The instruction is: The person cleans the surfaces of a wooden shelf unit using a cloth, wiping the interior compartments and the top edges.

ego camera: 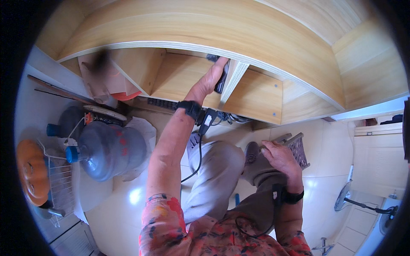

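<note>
My left hand [209, 78] reaches into the middle compartment of a light wood-grain shelf unit [179, 72]. It is around a dark item with pale stripes [220, 85], possibly a shoe, close against the upright divider [235, 76]. The fingers on the far side are hidden. My right hand [279, 155] hangs low over my right leg, fingers loosely apart and holding nothing. Beside it on the floor stands a low folding stool [298, 148] with a woven seat; I cannot tell whether the hand touches it. Both wrists carry black straps with cables.
To the left lie a large water jug [112, 150] with a blue cap, a white wire rack [61, 179] and an orange lid-like object [33, 172]. Cables and a black power strip [161, 104] run under the shelf. A fan [344, 196] stands at the right.
</note>
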### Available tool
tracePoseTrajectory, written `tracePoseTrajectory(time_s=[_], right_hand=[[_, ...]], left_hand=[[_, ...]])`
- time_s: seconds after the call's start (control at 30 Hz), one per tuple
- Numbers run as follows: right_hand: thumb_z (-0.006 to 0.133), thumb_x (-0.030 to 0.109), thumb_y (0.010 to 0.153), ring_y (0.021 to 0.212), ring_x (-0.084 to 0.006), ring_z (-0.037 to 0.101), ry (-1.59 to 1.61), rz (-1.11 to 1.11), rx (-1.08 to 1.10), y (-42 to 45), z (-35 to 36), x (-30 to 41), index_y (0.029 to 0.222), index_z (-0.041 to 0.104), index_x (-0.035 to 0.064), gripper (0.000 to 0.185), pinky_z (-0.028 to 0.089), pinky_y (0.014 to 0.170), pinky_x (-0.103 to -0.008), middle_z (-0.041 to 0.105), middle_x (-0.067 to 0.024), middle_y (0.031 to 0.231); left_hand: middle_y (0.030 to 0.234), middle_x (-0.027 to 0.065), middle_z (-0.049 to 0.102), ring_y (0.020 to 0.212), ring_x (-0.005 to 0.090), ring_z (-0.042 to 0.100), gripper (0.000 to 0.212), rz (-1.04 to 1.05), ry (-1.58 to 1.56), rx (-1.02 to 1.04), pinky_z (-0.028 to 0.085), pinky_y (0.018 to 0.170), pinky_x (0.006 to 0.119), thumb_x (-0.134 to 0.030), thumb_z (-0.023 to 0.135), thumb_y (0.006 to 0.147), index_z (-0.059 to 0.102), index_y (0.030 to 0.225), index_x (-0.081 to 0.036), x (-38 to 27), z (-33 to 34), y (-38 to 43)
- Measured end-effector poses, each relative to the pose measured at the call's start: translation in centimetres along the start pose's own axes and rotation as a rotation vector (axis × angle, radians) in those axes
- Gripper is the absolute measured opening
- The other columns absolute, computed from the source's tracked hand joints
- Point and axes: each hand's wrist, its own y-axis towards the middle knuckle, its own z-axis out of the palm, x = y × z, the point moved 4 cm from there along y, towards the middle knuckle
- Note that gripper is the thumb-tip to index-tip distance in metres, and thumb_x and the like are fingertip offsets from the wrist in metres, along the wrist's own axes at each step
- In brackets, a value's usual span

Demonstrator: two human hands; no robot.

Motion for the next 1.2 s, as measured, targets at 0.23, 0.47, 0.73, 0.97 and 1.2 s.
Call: tracePoseTrajectory(time_s=[0.23, 0.47, 0.73, 0.97, 1.2], right_hand=[[0.049, 0.024, 0.088, 0.096, -0.0337, 0.056, 0.019, 0.043, 0.064, 0.5, 0.0, 1.1, 0.114, 0.053, 0.0057, 0.032, 0.046, 0.082, -0.0380, 0.058, -0.0165, 0.106], [0.047, 0.026, 0.088, 0.095, -0.0344, 0.056, 0.009, -0.029, 0.033, 0.8, -0.2, 2.0, 0.114, 0.053, 0.0059, 0.034, 0.045, 0.082, -0.0398, 0.058, -0.0173, 0.106], [0.047, 0.027, 0.087, 0.093, -0.0346, 0.056, 0.043, -0.095, 0.004, 0.6, -0.1, 1.7, 0.110, 0.052, 0.0034, 0.033, 0.045, 0.079, -0.0423, 0.058, -0.0179, 0.102], [0.048, 0.026, 0.087, 0.091, -0.0353, 0.056, 0.057, -0.067, 0.025, 0.6, -0.5, 2.1, 0.108, 0.053, 0.0033, 0.031, 0.046, 0.079, -0.0420, 0.058, -0.0173, 0.103], [0.047, 0.027, 0.088, 0.092, -0.0351, 0.055, 0.017, -0.134, -0.010, 0.7, 0.4, 1.6, 0.115, 0.051, 0.0040, 0.035, 0.045, 0.081, -0.0406, 0.058, -0.0188, 0.100]], left_hand=[[0.106, 0.0017, 0.053, 0.098, 0.0115, 0.046, 0.056, 0.084, -0.266, -0.013, 0.036, 0.089, 0.026, -0.050, 0.041, 0.089, 0.047, 0.122, -0.006, -2.0, 1.7, -5.6], [0.079, -0.0011, 0.048, 0.073, 0.0105, 0.043, 0.042, 0.031, 0.197, 0.032, 0.038, 0.068, 0.025, -0.042, 0.041, 0.090, 0.052, 0.096, -0.002, -2.2, 2.0, -9.9], [0.088, -0.0020, 0.057, 0.078, 0.0101, 0.052, 0.033, 0.143, -0.389, -0.035, 0.043, 0.069, 0.025, -0.038, 0.045, 0.091, 0.056, 0.106, -0.010, -3.9, 1.6, -6.6], [0.083, 0.0006, 0.052, 0.076, 0.0119, 0.046, 0.042, 0.026, -0.018, 0.064, 0.040, 0.073, 0.026, -0.040, 0.037, 0.092, 0.055, 0.101, -0.004, -2.2, -0.2, -0.5], [0.105, 0.0033, 0.059, 0.091, 0.0136, 0.053, 0.055, -0.151, 0.047, 0.005, 0.040, 0.084, 0.027, -0.048, 0.039, 0.090, 0.051, 0.120, -0.004, 2.6, -0.4, 0.5]])
